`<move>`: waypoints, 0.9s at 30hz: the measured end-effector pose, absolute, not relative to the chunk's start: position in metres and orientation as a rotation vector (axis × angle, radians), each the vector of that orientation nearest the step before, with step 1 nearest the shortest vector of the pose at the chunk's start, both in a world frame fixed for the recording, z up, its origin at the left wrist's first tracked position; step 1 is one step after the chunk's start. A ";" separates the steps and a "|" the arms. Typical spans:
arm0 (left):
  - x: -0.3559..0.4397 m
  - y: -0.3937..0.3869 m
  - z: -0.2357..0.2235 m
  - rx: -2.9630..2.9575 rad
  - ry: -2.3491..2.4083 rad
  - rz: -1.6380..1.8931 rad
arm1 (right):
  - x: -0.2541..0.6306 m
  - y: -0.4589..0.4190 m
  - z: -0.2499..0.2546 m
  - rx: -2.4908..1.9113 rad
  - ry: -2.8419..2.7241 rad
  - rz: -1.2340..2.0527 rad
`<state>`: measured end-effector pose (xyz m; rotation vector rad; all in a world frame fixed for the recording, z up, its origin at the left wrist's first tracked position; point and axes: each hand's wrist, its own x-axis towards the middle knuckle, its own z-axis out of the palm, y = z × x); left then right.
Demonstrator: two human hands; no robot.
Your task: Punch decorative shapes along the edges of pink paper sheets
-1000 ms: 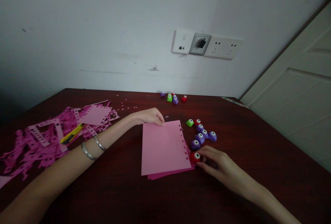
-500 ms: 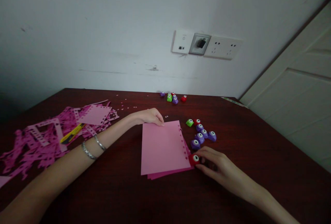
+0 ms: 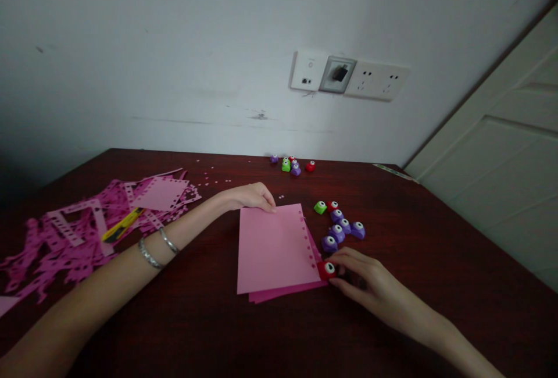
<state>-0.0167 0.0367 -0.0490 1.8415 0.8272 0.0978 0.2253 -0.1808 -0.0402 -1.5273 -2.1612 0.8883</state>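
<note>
Nearest me, at six o'clock of the top pink sheet [image 3: 272,253], the lower pink sheets [image 3: 283,293] peek out beneath it, resting on the dark red-brown tabletop [image 3: 209,331]. At about four o'clock my right hand [image 3: 366,279] grasps a red craft punch [image 3: 328,270] between thumb and fingers, its body meeting the sheet's edge. Small punched holes run up that edge, at three o'clock. At nine o'clock, well apart from the sheets, lies a heap of pink paper scraps [image 3: 76,232], with a yellow utility knife [image 3: 123,225] across it (my two silver bracelets [image 3: 149,255] show just this side of it). Five purple craft punches [image 3: 337,232] stand between three and two o'clock, a green craft punch [image 3: 320,207] and another red one just beyond. At twelve o'clock my left hand [image 3: 253,196] pinches the top sheet's far edge, and some paper bits [image 3: 281,196] lie near it. Farther along twelve sits a cluster of punches [image 3: 295,170] in purple, green and red. On the wall at one o'clock is a socket panel [image 3: 377,79].
</note>
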 end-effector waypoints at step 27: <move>-0.012 0.035 -0.058 1.849 0.866 0.130 | 0.221 -0.178 -0.039 -1.494 -2.195 0.887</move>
